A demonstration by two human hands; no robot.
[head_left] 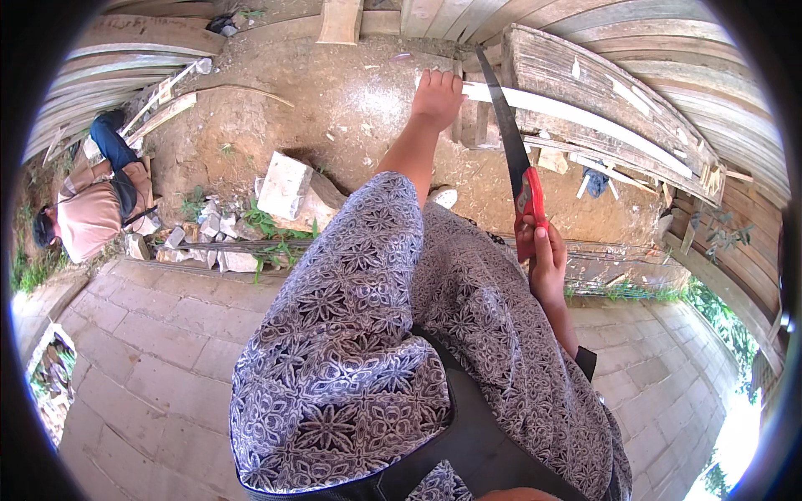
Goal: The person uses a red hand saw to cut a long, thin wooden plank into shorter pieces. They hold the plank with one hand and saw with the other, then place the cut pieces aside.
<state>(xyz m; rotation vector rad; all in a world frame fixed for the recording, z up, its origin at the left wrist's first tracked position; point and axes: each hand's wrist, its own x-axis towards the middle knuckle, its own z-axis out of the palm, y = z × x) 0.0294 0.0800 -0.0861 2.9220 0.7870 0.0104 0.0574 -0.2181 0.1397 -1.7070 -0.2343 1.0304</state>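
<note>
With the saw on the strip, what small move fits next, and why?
Probably a short push stroke: the right hand grips the saw with its blade lying across the pale strip, which the left hand pins at its near end.

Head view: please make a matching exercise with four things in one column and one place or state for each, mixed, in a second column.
1. left hand
2. right hand
3. pale wooden strip
4. other person

a. grips the red handle of the saw
b. crouches at the far left
c. presses on the strip's end
d. lies across stacked planks

Pairs: 1-c, 2-a, 3-d, 4-b
</note>
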